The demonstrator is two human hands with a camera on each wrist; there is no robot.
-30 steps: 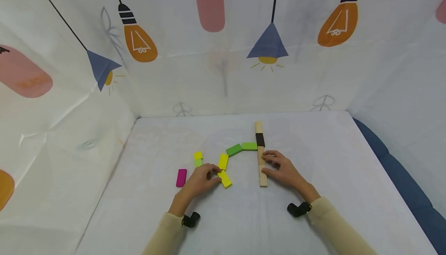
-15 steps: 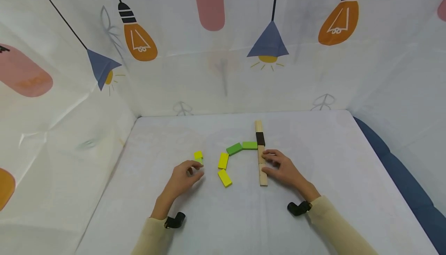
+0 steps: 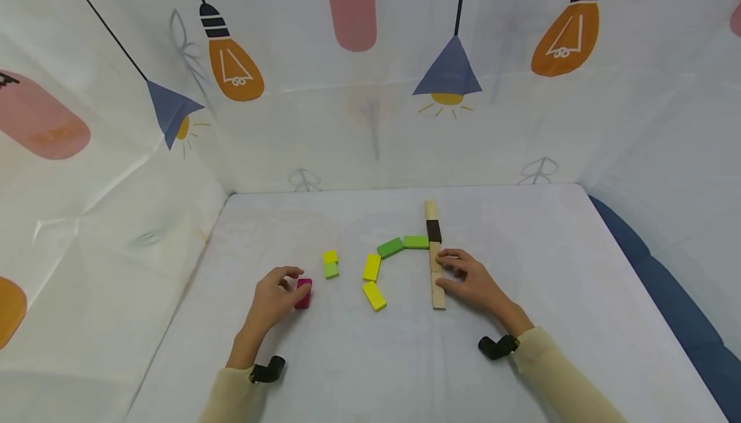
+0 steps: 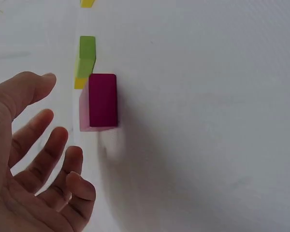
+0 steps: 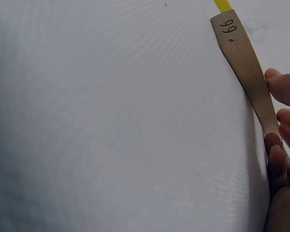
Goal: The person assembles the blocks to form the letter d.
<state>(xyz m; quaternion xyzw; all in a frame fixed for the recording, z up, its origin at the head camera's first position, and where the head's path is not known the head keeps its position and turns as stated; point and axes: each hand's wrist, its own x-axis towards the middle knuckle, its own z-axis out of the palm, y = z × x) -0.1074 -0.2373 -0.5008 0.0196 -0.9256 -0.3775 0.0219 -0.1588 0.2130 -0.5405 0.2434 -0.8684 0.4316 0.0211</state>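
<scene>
My left hand (image 3: 273,297) is beside a magenta wooden block (image 4: 103,100), thumb and fingers spread apart and relaxed. In the left wrist view the block stands just past the fingertips. My right hand (image 3: 471,281) rests with its fingertips against the side of two plain wooden blocks (image 3: 437,291) laid end to end. A dark brown block (image 3: 433,231) and a pale block (image 3: 430,209) continue that row away from me. From the row, two green blocks (image 3: 391,247) and two yellow blocks (image 3: 372,267) run leftward and toward me in a curve.
A small yellow block (image 3: 330,256) and a light green block (image 3: 331,270) sit together between the left hand and the curve. White cloth covers the table (image 3: 370,371). A printed curtain (image 3: 370,140) hangs behind, and a blue seat (image 3: 666,281) shows at the right.
My left hand has left the nearest yellow block and moved left to the magenta block, which it hid half a second ago. The right hand stays in place.
</scene>
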